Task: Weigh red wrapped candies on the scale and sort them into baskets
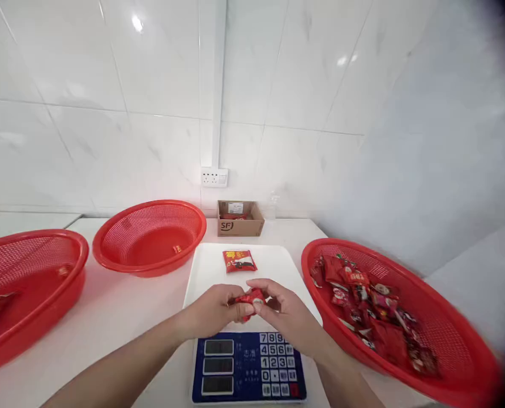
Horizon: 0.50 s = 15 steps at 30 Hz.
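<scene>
Both my hands meet over the white tray of a blue-faced scale. My left hand and my right hand pinch the same small red snack packet between their fingertips, just above the tray. A second red packet lies flat on the far part of the tray, apart from my hands.
A red basket at the right holds several red packets. A red basket behind the scale at the left has one small piece inside. Another red basket sits at the far left. A small cardboard box stands by the tiled wall.
</scene>
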Tool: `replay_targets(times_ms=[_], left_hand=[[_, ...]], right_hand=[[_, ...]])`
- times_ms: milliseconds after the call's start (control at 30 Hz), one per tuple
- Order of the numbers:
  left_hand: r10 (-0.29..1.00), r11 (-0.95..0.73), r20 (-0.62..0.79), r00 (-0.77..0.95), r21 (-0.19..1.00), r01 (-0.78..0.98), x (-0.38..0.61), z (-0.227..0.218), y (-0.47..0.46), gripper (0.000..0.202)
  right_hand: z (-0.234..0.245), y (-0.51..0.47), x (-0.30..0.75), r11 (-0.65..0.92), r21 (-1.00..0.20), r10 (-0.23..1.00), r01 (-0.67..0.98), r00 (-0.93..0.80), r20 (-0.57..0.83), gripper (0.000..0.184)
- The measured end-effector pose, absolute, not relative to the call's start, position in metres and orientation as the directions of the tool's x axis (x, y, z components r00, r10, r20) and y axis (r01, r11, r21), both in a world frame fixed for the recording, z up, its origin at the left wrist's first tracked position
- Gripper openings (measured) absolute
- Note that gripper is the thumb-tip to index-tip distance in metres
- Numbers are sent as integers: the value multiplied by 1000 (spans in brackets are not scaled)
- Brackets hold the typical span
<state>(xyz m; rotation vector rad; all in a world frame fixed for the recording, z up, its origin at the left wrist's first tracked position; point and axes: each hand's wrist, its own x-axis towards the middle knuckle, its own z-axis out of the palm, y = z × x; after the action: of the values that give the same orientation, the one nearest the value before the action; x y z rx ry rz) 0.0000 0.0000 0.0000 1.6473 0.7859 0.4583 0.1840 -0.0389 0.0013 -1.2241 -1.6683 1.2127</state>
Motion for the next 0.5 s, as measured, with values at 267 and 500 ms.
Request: replay_targets(times_ms=[267,500], left_hand=[[844,-113,-81,530,939,324,-28,16,4,38],[984,-159,175,10,865,476,-81,32,47,41]], right_hand=[[-1,-24,179,115,-968,991,225,-96,95,20],[-3,3,175,206,-664,976,719,-103,192,24]])
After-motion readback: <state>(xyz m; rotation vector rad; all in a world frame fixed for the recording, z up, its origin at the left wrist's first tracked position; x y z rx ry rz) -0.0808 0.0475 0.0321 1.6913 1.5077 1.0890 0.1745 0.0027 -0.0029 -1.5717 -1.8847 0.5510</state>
